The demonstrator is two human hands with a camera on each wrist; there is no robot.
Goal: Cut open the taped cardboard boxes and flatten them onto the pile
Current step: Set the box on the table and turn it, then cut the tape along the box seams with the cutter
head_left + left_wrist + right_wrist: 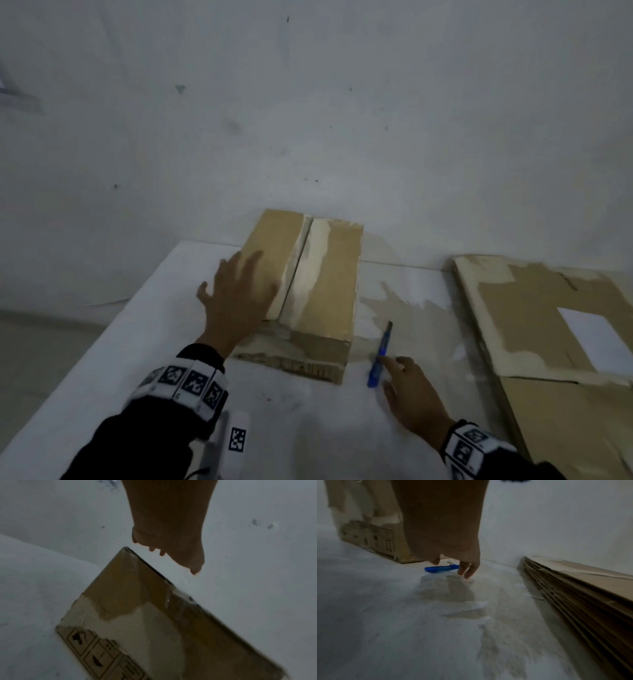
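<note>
Now: right hand (412,394) fingers (467,569) loose, gripping nothing, tips by blue cutter (380,356) lying on desk (291,428). Left hand (236,294) spread flat on box (318,274) top, w/ center seam apparently slit. Flattening left; pile (548,325) just right of cutter.

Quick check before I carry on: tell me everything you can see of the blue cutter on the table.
The blue cutter is a slim, plastic-looking utility knife with a darker far end; whether the blade is out cannot be told. It lies flat on the white table, just right of the cardboard box and apart from it, left of the flattened pile. The right hand reaches it with spread fingers, fingertips at its body, not gripping it.
</note>
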